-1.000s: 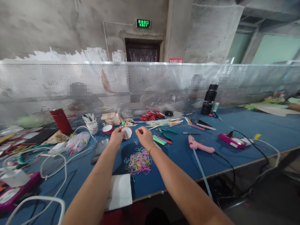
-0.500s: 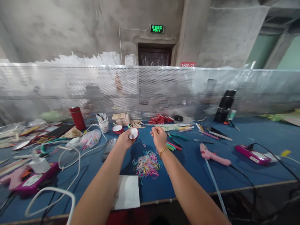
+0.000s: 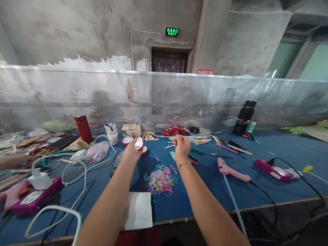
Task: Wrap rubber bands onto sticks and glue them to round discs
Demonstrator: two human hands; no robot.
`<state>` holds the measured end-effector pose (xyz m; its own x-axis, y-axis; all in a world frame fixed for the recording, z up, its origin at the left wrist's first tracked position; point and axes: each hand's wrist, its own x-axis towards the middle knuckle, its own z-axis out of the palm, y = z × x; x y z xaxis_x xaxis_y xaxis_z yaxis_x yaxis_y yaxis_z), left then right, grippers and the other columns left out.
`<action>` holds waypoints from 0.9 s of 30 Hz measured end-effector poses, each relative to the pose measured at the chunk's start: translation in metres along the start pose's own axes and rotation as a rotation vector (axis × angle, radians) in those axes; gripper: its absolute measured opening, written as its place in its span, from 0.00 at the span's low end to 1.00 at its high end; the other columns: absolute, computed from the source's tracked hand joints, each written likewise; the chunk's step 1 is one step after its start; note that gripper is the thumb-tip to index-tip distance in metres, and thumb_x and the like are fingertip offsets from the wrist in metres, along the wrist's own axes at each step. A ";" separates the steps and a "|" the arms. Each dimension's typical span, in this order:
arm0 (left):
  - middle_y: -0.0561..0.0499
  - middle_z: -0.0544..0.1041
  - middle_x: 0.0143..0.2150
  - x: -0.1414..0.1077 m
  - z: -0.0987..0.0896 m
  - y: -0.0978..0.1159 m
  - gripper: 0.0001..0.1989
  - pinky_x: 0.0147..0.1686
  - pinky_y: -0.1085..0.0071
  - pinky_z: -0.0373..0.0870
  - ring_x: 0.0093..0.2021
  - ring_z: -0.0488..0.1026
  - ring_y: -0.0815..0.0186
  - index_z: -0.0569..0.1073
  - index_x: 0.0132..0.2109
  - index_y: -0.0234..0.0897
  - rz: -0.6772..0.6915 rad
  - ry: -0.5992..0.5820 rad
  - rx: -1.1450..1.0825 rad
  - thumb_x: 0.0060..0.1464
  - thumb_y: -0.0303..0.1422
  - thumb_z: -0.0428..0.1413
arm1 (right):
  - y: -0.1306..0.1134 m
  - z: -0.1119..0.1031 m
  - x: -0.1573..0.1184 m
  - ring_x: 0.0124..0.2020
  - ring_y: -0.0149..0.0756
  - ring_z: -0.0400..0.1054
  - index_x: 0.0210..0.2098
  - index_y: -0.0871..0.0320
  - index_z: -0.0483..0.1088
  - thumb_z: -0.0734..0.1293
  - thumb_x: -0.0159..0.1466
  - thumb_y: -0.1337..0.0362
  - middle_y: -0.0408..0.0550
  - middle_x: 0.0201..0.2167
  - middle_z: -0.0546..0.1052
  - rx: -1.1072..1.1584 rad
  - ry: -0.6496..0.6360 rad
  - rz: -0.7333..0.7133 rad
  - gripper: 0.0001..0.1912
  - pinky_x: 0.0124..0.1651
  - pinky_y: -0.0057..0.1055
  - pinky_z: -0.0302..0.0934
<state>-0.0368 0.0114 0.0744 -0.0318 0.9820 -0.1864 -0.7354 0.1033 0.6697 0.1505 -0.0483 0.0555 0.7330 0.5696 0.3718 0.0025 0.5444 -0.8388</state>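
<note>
My left hand [image 3: 132,152] is closed around a small red paper cup [image 3: 139,144] with a white inside, its mouth tilted toward me. A second red-and-white cup [image 3: 145,150] shows just below it; whether my fingers also touch that one I cannot tell. Behind the hand stands another red cup [image 3: 127,140]. My right hand [image 3: 182,147], with a gold bracelet on its wrist, is raised with fingertips pinched together near thin sticks and pens; anything between them is too small to make out. Between my forearms lies a pile of colourful rubber bands [image 3: 161,181].
A white paper sheet [image 3: 139,210] lies near the front edge. To the right rest a pink glue gun [image 3: 230,169] and a purple power strip [image 3: 273,170]. White cables, a red flask [image 3: 83,128] and a co-worker's hand [image 3: 15,160] are at left. A perforated metal screen [image 3: 143,102] runs behind.
My right hand has moved right, still pinched. The cup in my left hand has shifted slightly left and tilted, with a second cup now visible below. A co-worker's hand has appeared at far left.
</note>
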 end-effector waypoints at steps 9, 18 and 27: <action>0.46 0.75 0.41 -0.005 0.003 -0.001 0.13 0.40 0.62 0.73 0.40 0.74 0.63 0.69 0.43 0.36 -0.079 0.021 -0.067 0.51 0.20 0.48 | -0.026 -0.004 0.035 0.19 0.21 0.62 0.37 0.56 0.62 0.61 0.53 0.68 0.38 0.26 0.69 0.382 0.242 0.407 0.11 0.19 0.18 0.56; 0.46 0.76 0.40 -0.002 0.002 -0.002 0.15 0.37 0.59 0.74 0.39 0.75 0.60 0.69 0.47 0.39 -0.122 0.020 -0.006 0.53 0.22 0.49 | -0.027 -0.012 0.076 0.20 0.21 0.63 0.32 0.59 0.64 0.63 0.50 0.69 0.37 0.25 0.69 0.344 0.191 0.395 0.09 0.19 0.17 0.56; 0.47 0.76 0.33 -0.008 0.005 -0.004 0.07 0.31 0.67 0.75 0.31 0.74 0.65 0.72 0.39 0.36 -0.217 -0.033 0.129 0.51 0.26 0.54 | 0.004 -0.033 0.077 0.20 0.23 0.63 0.38 0.59 0.65 0.64 0.48 0.68 0.36 0.22 0.67 0.075 0.256 0.342 0.15 0.16 0.16 0.51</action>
<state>-0.0298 0.0039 0.0766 0.1410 0.9389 -0.3140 -0.6304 0.3297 0.7027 0.2293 -0.0224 0.0680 0.8284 0.5587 -0.0409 -0.3121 0.3998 -0.8618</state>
